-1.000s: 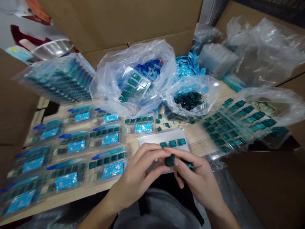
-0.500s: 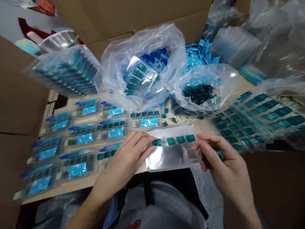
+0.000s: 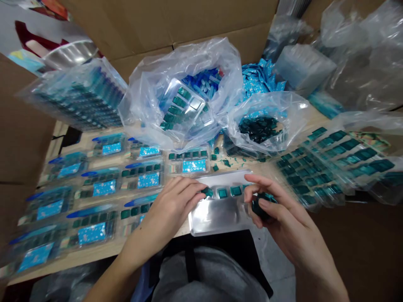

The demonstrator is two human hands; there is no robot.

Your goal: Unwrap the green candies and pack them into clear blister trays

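Note:
A silver tray (image 3: 217, 216) lies at the table's near edge, with a row of square teal pieces (image 3: 228, 191) along its far side. My left hand (image 3: 174, 205) rests its fingertips on the leftmost teal piece (image 3: 208, 192) and lifts nothing. My right hand (image 3: 280, 205) is at the tray's right end, closed around a dark teal clump of pieces (image 3: 260, 205). Part of the clump and the row's right end are hidden by my fingers.
Blister packs with blue cards (image 3: 103, 188) cover the wooden table (image 3: 103, 251) to the left. Plastic bags (image 3: 179, 100) of pieces stand behind the tray. Stacked trays (image 3: 333, 167) lie to the right. Cardboard flaps (image 3: 126, 25) surround the table.
My hands have moved apart from above the tray. The left now lies on the row's left end, the right holds the clump at the tray's right end, and the tray shows fully.

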